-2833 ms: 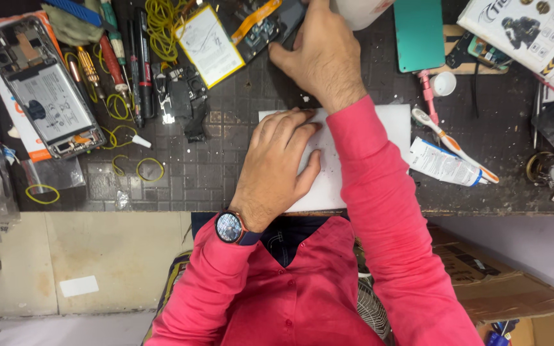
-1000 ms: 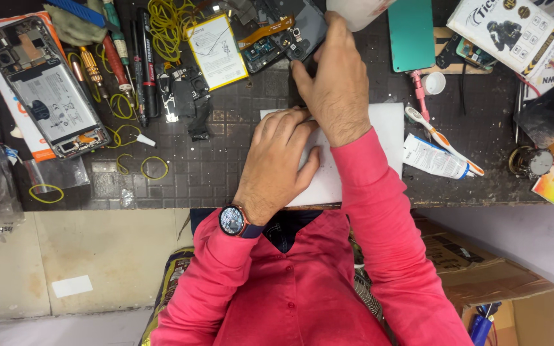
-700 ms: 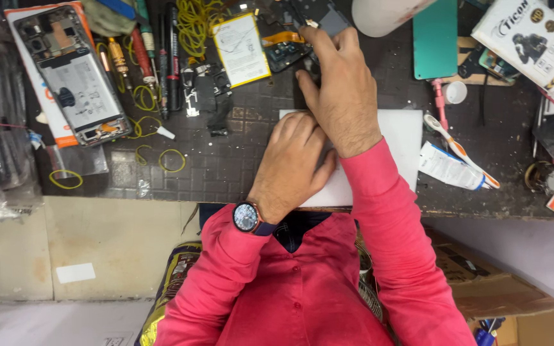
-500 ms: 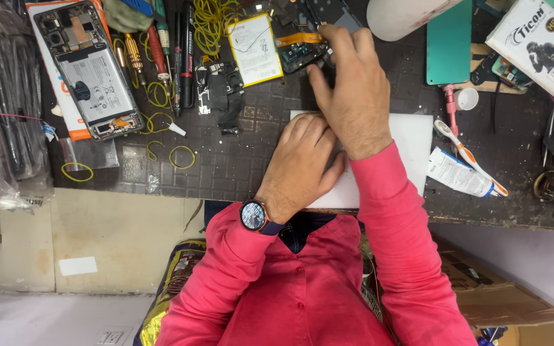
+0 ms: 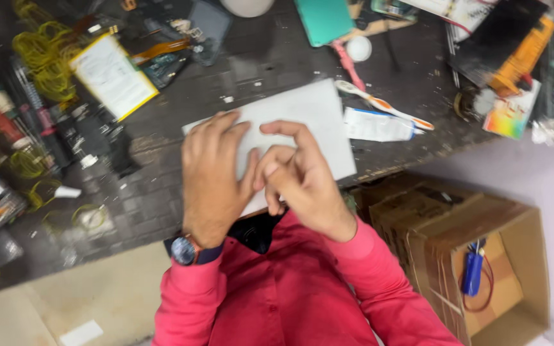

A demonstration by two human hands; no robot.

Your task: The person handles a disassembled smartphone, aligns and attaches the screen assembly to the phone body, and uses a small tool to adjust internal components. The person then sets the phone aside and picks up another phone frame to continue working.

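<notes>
Head view: toothbrush (image 5: 379, 106), tube (image 5: 376, 125) beside white sheet (image 5: 302, 115).

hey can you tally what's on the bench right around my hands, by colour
White: 3 – sheet under the left hand and right hand, tube, battery pack
Teal: 1 – flat case
Orange and white: 1 – toothbrush
Yellow: 1 – rubber band heap
Total: 6
</notes>
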